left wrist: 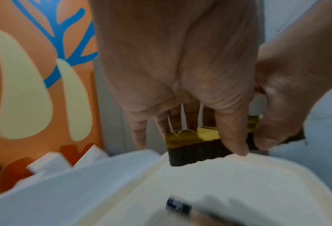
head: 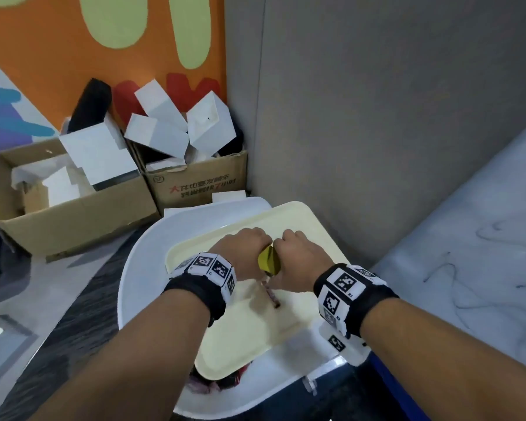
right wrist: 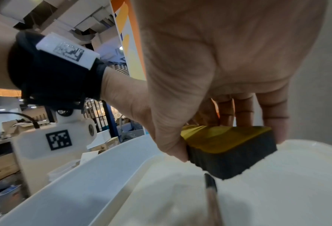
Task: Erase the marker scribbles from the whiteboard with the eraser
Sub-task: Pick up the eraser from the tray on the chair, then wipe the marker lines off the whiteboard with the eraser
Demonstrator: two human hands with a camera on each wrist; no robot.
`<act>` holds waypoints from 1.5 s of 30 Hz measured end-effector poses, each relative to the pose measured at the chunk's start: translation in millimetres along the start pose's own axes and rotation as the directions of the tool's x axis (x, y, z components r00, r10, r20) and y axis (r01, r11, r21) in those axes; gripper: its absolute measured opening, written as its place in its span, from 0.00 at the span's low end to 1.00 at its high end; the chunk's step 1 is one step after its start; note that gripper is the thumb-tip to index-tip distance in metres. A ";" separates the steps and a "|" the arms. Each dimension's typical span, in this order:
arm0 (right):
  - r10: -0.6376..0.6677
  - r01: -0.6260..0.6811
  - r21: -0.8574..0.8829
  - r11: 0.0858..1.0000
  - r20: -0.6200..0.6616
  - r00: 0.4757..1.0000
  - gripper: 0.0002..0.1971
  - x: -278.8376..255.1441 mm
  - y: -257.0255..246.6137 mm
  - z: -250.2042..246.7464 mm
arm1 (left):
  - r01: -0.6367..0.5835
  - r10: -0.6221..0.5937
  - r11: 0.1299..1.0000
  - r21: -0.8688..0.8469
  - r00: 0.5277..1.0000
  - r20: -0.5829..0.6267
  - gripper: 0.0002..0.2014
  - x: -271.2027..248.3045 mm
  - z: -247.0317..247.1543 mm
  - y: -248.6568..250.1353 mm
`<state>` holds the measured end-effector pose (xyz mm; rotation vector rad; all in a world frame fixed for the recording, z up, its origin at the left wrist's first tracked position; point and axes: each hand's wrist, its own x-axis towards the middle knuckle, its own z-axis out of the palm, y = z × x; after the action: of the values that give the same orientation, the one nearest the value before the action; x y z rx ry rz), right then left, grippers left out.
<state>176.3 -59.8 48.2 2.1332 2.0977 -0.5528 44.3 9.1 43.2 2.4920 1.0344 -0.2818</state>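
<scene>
A cream whiteboard [head: 289,326] lies flat on a white tub, and I see no scribbles on its bare surface. A yellow eraser [head: 269,262] with a black felt base sits low over the board's middle. My left hand [head: 244,247] grips it from the left, thumb on the near side [left wrist: 232,137] and fingers behind. My right hand [head: 298,253] grips it from the right, thumb and fingers pinching its sides [right wrist: 227,137]. In the wrist views the eraser [left wrist: 196,146] [right wrist: 229,146] has its felt close to the board [right wrist: 277,191]. A marker [head: 272,294] lies on the board just behind the eraser.
The white tub [head: 140,268] carries the board. Two cardboard boxes [head: 73,214] [head: 195,183] full of white cartons stand at the back left. A grey wall [head: 377,117] rises close behind the board. A marbled surface [head: 483,253] runs along the right.
</scene>
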 end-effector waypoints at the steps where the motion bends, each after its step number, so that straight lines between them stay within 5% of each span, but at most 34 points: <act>1: 0.002 -0.003 -0.008 1.000 -0.021 1.000 0.25 -7.8 7.9 -11.6 | -0.030 0.031 0.999 0.009 0.999 -0.026 0.20 3.2 -6.7 12.7; 9: 0.077 -0.076 0.014 0.997 -0.250 0.965 0.25 -101.2 91.7 -95.8 | -0.334 0.335 0.942 0.047 0.911 -0.241 0.27 27.2 -47.7 119.5; 15: 0.099 -0.117 -0.025 0.993 -0.371 0.923 0.24 -182.6 146.4 -140.2 | -0.438 0.410 0.899 -0.016 0.855 -0.318 0.24 35.5 -60.4 210.0; 22: 0.081 -0.137 -0.077 0.988 -0.498 0.863 0.22 -265.4 195.4 -193.3 | -0.620 0.548 0.784 0.034 0.666 -0.505 0.25 24.0 -90.3 305.3; 35: 0.105 -0.255 -0.162 0.953 -0.612 0.784 0.25 -356.0 221.2 -269.0 | -0.596 0.618 0.754 0.275 0.504 -0.604 0.21 -12.1 -164.6 407.4; 45: 0.072 -0.257 -0.198 0.946 -0.643 0.763 0.26 -380.0 217.1 -289.4 | -0.556 0.613 0.767 0.319 0.490 -0.620 0.26 -32.7 -182.0 427.9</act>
<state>448.8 -337.2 400.5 2.5167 2.0367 0.5406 330.4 -198.5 347.2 2.8919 0.2832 0.9363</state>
